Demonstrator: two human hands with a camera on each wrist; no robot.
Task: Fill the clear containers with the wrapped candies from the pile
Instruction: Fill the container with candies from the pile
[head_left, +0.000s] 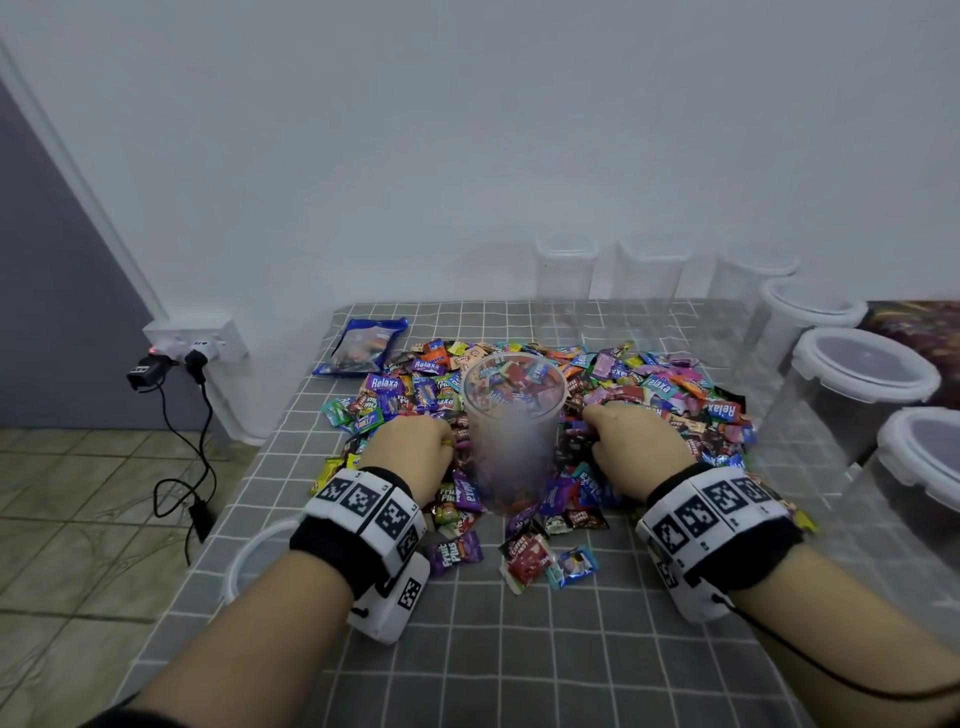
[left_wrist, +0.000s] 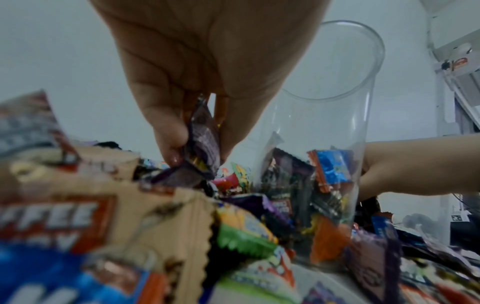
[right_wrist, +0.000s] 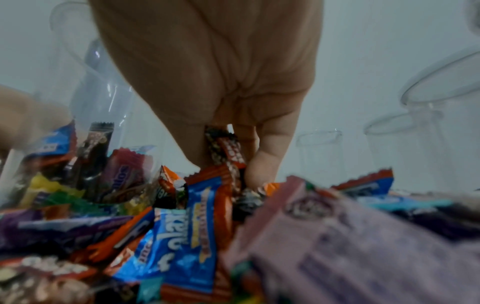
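Jar (head_left: 511, 415) upright mid-pile (head_left: 675, 384), part filled. Left hand (head_left: 410, 452) just left of it pinches a purple candy (left_wrist: 205, 139); right hand (head_left: 636, 441) just right pinches a brown-red candy (right_wrist: 226, 150).

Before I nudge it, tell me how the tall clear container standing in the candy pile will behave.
The tall clear container is narrow and upright, so a push near its open rim would probably tip it. Candies fill only its lower part, which likely steadies the base a little. Its smooth wall may slip in a loose grip.
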